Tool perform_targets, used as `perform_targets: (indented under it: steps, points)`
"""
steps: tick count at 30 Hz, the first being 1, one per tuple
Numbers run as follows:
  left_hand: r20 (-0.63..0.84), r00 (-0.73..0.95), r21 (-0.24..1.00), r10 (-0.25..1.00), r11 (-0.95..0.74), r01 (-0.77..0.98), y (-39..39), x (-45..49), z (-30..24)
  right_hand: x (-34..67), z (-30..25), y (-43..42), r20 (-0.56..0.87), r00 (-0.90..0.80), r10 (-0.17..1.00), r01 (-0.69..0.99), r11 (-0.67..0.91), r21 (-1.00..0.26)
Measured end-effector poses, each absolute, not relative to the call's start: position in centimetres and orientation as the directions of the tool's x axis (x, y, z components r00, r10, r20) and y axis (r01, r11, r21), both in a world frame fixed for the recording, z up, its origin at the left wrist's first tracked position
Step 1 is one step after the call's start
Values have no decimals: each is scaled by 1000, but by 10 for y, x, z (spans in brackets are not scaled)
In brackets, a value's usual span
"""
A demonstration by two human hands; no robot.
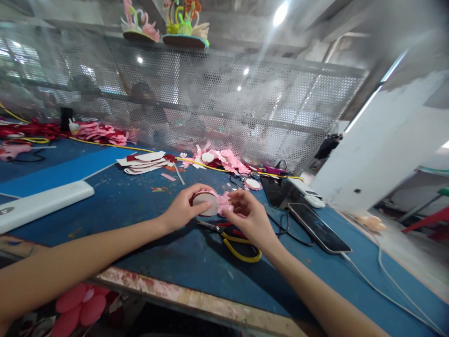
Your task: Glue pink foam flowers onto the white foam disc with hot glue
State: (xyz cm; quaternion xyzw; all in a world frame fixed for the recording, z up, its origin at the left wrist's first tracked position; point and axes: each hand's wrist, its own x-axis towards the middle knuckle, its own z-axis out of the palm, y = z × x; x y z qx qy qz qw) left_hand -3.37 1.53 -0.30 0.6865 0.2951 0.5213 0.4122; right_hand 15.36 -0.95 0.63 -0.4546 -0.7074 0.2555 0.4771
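Above the blue worktable (140,196), near its middle: white disc (206,204) with dark red rim, held just clear of the surface between both hands. Flat face turned toward the camera and slightly up; round outline, so no long axis to report. Pink petal frill (224,202) attached along the disc's right edge, pointing right.

Left hand (182,208): grasping the disc's left rim, thumb below, fingers curled over the top. Right hand (247,216): pinching the pink petal frill at the disc's right side, fingers bent.

Directly beneath the hands, on the table: yellow-handled scissors (242,245), blades pointing left, handle loops toward the right and near edge.

Right of the hands: dark phone (319,227) lying flat, screen up, long axis running from far-left to near-right, white cable (386,281) leading off its near end. Black cord (280,227) between scissors and phone.

Behind the hands: second small disc (253,184) with pink edging, then a loose heap of pink cut pieces (228,161). Farther left: stack of white and red cut sheets (143,163). Far left: long white flat casing (42,203).

No containers visible; all pieces lying loose on the table. Perforated metal screen (245,103) along the far edge; decorated swan pieces (164,25) on a ledge above it.
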Motion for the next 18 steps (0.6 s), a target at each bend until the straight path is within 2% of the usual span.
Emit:
perform_targets:
  steps: [18]
  points:
    - [461, 313, 879, 830, -475, -36, 14, -33, -3, 152, 8, -15, 491, -156, 857, 473, 501, -724]
